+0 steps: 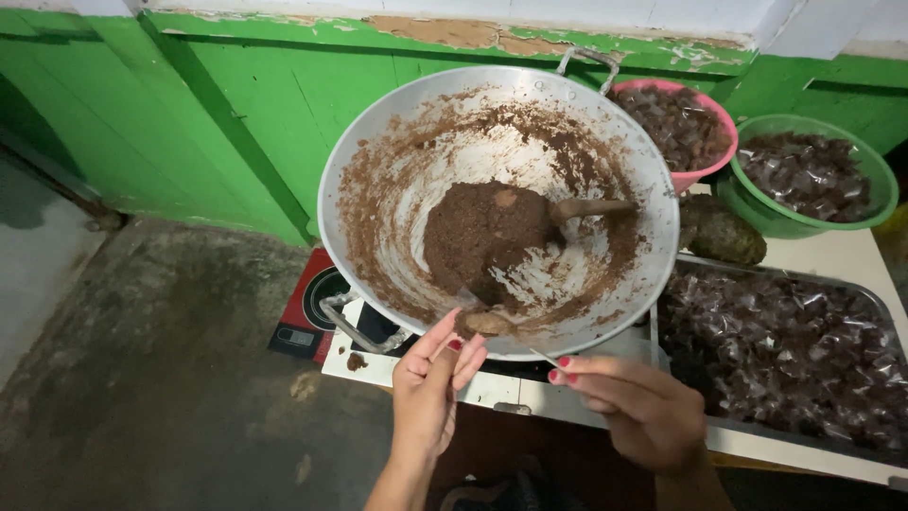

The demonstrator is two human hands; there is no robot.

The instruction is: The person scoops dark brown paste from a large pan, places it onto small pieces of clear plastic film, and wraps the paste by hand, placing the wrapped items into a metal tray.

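Observation:
A large metal wok (378,142) leans tilted on a cooker and holds a mound of brown paste (482,232). A wooden spoon (591,208) is stuck in the mound. My left hand (426,388) reaches up to the wok's near rim, and its fingertips pinch a small lump of brown paste (487,324). My right hand (643,412) is just below the rim to the right. Its fingers are pinched on a thin clear wrapper (541,356) that stretches toward the lump.
A red and black cooker (307,317) sits under the wok on a white table (832,255). A metal tray (875,303) of wrapped brown pieces lies at right. A pink bowl (700,175) and a green bowl (757,213) behind hold more. Green wall behind, concrete floor at left.

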